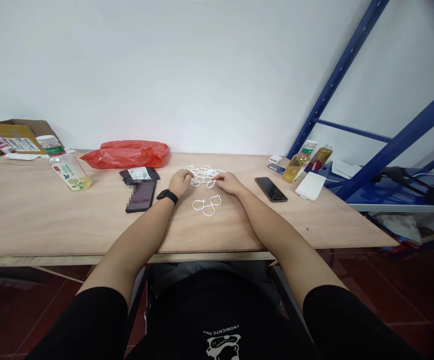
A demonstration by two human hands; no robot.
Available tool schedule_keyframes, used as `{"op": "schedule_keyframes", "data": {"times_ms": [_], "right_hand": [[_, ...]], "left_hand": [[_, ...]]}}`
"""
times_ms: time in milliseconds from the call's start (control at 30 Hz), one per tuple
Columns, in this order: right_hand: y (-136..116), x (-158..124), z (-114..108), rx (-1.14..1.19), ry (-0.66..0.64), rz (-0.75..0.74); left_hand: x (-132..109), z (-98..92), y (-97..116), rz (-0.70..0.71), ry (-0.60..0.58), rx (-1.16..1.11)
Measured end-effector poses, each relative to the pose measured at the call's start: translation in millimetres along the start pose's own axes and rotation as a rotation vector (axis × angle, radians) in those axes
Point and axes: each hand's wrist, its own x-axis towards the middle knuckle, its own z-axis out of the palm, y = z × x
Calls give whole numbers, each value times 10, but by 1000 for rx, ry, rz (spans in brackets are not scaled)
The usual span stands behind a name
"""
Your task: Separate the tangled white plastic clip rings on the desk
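Two hands work at a ring pile (201, 177) of white, thin-walled loops lying on the wooden surface (186, 232); the ring pile is the reference for all positions below. Left hand (180, 182): located at the left edge of the ring pile, fingers curled and drawn close together; whether a loop is gripped cannot be told. A dark wristwatch (167, 196) is fitted on this wrist. Right hand (229, 183): located at the right edge of the ring pile, thumb and forefinger brought near each other at the outermost loops; a firm hold cannot be confirmed.

Three-ring cluster (204, 206): lies flat on the near side of the ring pile, apart from it, between the forearms.

Left of the ring pile: a dark phone (143, 195) and, adjoining its far end, a black packet (139, 173) with a white label. Behind these: a red plastic bag (126, 154). Farther left: an upright, tilted-looking bottle (68, 170) with a little yellow liquid.

Right of the ring pile: a black phone (271, 189), then a capped bottle (297, 164) and a white case (310, 186).
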Motion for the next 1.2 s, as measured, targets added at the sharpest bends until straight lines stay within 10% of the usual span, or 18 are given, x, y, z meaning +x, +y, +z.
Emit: {"op": "schedule_keyframes", "data": {"times_ms": [1200], "right_hand": [[-69,-1,-26,252,37,172]], "left_hand": [[-23,1,34,-2,-29,-12]]}}
